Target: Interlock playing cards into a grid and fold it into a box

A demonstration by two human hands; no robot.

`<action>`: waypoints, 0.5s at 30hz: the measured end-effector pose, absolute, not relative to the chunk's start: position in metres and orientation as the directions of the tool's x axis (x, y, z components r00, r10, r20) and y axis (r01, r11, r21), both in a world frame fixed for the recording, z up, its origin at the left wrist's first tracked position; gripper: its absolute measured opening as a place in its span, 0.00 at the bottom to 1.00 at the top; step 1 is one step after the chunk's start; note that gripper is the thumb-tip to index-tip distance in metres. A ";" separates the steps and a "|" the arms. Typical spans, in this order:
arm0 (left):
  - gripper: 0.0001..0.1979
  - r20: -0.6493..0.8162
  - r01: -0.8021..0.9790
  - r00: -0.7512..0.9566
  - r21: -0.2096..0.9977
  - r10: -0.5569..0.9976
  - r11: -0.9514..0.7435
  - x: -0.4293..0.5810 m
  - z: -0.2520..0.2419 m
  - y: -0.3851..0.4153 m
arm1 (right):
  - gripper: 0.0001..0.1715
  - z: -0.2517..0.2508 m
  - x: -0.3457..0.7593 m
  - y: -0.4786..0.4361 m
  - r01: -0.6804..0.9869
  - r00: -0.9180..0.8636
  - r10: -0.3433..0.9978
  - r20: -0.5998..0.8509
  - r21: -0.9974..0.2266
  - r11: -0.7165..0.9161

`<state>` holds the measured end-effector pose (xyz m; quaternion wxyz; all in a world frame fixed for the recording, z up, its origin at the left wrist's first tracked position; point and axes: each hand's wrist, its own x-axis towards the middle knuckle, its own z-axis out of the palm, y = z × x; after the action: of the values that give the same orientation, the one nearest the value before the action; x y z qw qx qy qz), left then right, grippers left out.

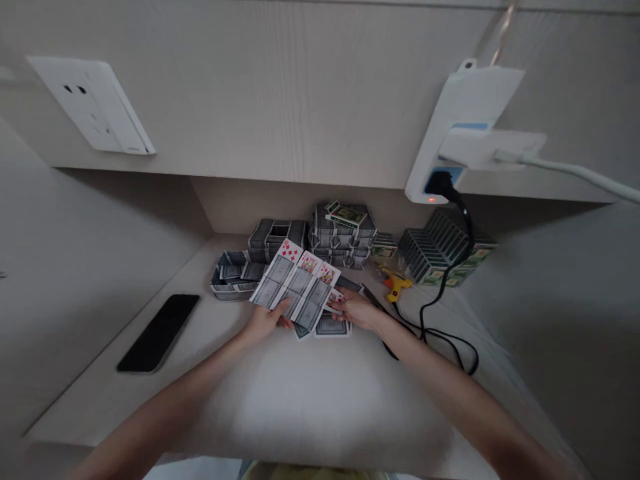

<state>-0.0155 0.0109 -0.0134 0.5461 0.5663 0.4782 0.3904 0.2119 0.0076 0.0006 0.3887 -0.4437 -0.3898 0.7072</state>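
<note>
My left hand (267, 320) is closed on a fan of three playing cards (295, 283), held tilted above the desk with red pips and face corners showing at their tops. My right hand (356, 309) rests at the fan's right edge, its fingers pinched on a card (336, 300) there. Beneath both hands lie a few loose cards (331, 327), back side up, on the white desk (320, 400).
Stacks of folded card boxes (343, 237) and an open tray of cards (235, 277) stand behind the hands. A yellow glue gun (397, 285) with a black cable (440, 333) lies to the right, a black phone (159, 331) to the left. A power strip (463, 127) hangs overhead.
</note>
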 end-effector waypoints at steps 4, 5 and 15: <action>0.20 -0.096 0.129 0.241 0.989 0.966 0.067 -0.013 -0.011 0.011 | 0.17 0.002 0.211 0.006 -0.225 -0.316 0.897 -0.308 -0.894 -0.387; 0.20 -0.101 0.132 0.242 0.989 0.965 0.071 -0.013 -0.010 0.010 | 0.17 0.002 0.211 0.005 -0.228 -0.318 0.898 -0.305 -0.894 -0.385; 0.16 -0.217 0.147 0.261 0.972 0.941 0.183 -0.060 0.008 -0.031 | 0.19 0.004 0.220 -0.019 -0.405 -0.140 0.962 -0.235 -0.873 -0.273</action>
<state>-0.0603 -0.0311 0.0079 0.5819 0.5404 0.5031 0.3411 0.2195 -0.0191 0.0040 0.5038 -0.4198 -0.3316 0.6782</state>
